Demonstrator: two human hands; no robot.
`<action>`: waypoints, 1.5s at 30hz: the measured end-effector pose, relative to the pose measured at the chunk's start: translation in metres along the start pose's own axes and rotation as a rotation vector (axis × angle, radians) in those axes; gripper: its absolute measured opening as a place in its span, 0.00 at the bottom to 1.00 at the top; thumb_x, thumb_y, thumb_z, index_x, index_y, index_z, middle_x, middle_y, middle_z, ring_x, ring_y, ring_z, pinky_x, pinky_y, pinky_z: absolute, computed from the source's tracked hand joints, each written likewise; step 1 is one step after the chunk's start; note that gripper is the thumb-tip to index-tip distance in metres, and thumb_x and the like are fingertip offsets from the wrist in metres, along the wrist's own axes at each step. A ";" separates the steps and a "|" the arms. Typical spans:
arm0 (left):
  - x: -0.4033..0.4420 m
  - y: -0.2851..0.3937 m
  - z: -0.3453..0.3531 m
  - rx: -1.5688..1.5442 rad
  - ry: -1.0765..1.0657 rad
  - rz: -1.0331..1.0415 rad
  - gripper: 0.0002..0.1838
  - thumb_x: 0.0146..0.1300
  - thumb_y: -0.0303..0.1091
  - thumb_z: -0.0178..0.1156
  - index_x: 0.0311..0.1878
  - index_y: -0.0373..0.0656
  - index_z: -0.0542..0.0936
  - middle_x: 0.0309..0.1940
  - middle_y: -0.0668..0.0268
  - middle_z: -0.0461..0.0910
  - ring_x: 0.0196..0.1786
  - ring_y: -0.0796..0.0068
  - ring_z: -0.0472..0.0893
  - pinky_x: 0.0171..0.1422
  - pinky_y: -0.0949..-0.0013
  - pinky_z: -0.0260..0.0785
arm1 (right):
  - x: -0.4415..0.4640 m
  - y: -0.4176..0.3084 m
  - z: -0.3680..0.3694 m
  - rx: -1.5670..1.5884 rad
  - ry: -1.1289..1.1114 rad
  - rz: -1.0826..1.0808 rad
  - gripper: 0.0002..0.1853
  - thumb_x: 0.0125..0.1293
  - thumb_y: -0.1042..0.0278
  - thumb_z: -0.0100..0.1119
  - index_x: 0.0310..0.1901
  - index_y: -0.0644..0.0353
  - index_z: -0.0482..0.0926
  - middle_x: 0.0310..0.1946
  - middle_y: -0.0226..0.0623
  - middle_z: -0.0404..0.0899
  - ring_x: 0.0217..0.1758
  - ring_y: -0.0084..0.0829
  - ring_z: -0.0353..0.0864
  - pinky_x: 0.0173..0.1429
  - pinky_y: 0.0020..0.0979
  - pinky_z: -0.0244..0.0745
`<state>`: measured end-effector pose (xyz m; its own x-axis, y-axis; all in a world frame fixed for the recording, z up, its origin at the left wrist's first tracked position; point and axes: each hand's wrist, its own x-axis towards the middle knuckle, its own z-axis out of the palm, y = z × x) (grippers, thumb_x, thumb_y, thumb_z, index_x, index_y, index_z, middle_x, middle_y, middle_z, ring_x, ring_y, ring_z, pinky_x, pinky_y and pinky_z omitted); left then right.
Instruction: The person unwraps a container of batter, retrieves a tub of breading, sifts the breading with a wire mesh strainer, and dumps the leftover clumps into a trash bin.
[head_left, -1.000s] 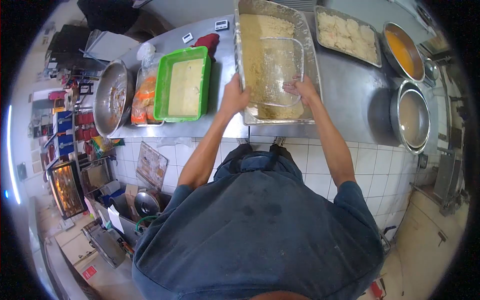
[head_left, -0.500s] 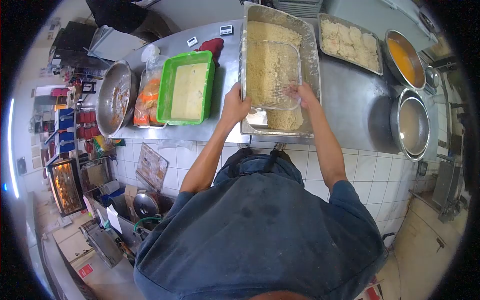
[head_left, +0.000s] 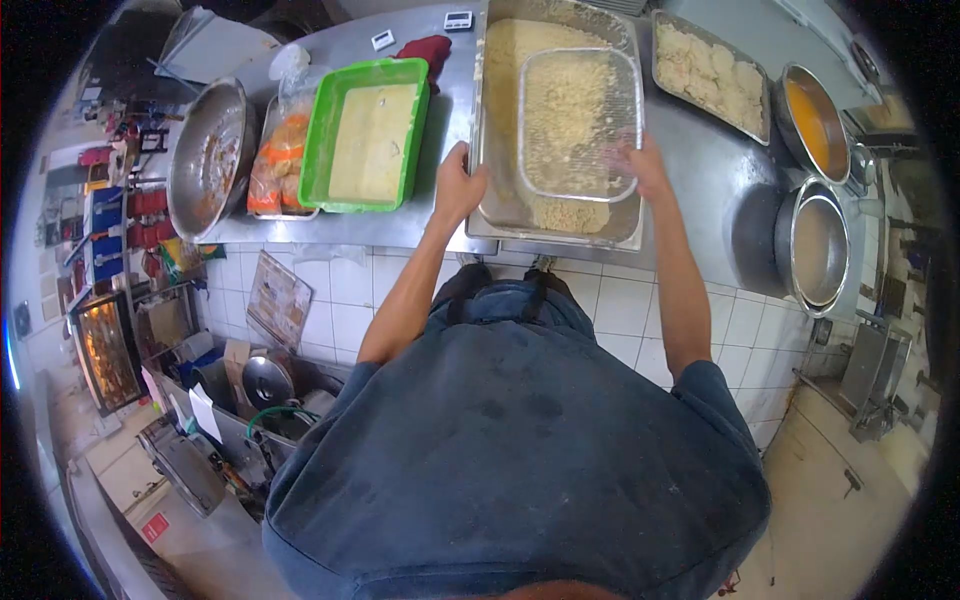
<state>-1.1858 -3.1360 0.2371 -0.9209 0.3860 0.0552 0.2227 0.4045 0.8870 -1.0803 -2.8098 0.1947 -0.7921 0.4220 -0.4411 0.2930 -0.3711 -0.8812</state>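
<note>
A deep steel pan (head_left: 488, 215) of pale breading crumbs stands on the counter in front of me. In it is a wire-mesh basket (head_left: 530, 190) with a clear pile of crumbs on its mesh, shifted toward the pan's right side. My right hand (head_left: 643, 168) grips the basket's right rim, its fingertips blurred over the mesh. My left hand (head_left: 460, 188) is closed at the pan's left rim, with its fingers at the edge. Left of that hand, a green tub (head_left: 308, 165) holds pale batter.
A tray of breaded pieces (head_left: 710, 80) lies at the back right. Beyond it are a bowl of orange liquid (head_left: 815, 115) and nested steel bowls (head_left: 820, 250). To the left are bagged orange food (head_left: 282, 160) and a wide steel bowl (head_left: 210, 160). Two small timers (head_left: 458, 21) sit behind.
The mesh basket has slid right within the pan, with my right hand on it. My left hand stays by the pan's left rim. The whole view has shifted slightly.
</note>
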 end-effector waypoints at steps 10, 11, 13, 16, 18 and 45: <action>-0.030 -0.034 0.023 0.020 0.118 -0.106 0.13 0.59 0.33 0.63 0.33 0.33 0.73 0.20 0.56 0.70 0.25 0.68 0.68 0.32 0.60 0.64 | -0.060 0.016 0.023 0.126 0.294 0.007 0.17 0.66 0.85 0.43 0.57 0.66 0.63 0.46 0.56 0.79 0.47 0.52 0.85 0.48 0.50 0.88; -0.041 -0.030 0.028 0.031 0.140 -0.134 0.15 0.61 0.36 0.64 0.33 0.33 0.72 0.20 0.57 0.69 0.25 0.68 0.67 0.32 0.61 0.64 | -0.071 0.030 0.034 0.205 0.318 -0.019 0.18 0.65 0.86 0.42 0.56 0.66 0.63 0.46 0.54 0.77 0.46 0.52 0.85 0.47 0.51 0.88; -0.050 -0.029 0.028 0.022 0.097 -0.205 0.18 0.65 0.40 0.63 0.32 0.33 0.72 0.20 0.58 0.69 0.25 0.70 0.67 0.33 0.62 0.64 | -0.102 0.020 0.071 0.226 0.378 0.039 0.17 0.65 0.86 0.42 0.56 0.66 0.63 0.47 0.54 0.76 0.44 0.50 0.85 0.48 0.50 0.88; -0.063 -0.032 0.019 -0.131 -0.110 -0.376 0.21 0.72 0.46 0.57 0.40 0.31 0.74 0.27 0.59 0.73 0.31 0.72 0.70 0.39 0.65 0.66 | -0.129 0.021 0.091 0.218 0.474 0.083 0.18 0.66 0.85 0.41 0.57 0.65 0.64 0.47 0.53 0.75 0.45 0.49 0.85 0.48 0.48 0.88; -0.068 -0.032 0.007 -0.360 -0.230 -0.521 0.28 0.76 0.50 0.51 0.56 0.29 0.78 0.40 0.57 0.82 0.43 0.73 0.76 0.52 0.69 0.70 | -0.133 0.024 0.096 0.203 0.503 0.074 0.18 0.67 0.85 0.40 0.58 0.65 0.64 0.47 0.53 0.75 0.46 0.48 0.85 0.48 0.46 0.88; 0.004 -0.040 0.004 0.020 -0.307 -0.244 0.18 0.70 0.35 0.55 0.50 0.32 0.61 0.29 0.36 0.79 0.34 0.36 0.82 0.39 0.46 0.72 | -0.004 0.079 -0.013 0.247 -0.058 0.594 0.17 0.66 0.79 0.57 0.57 0.68 0.75 0.48 0.47 0.84 0.47 0.36 0.87 0.51 0.35 0.87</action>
<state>-1.1968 -3.1468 0.2001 -0.8096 0.5055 -0.2983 0.0186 0.5300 0.8478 -1.0473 -2.8298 0.1248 -0.5624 0.0433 -0.8257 0.5643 -0.7099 -0.4215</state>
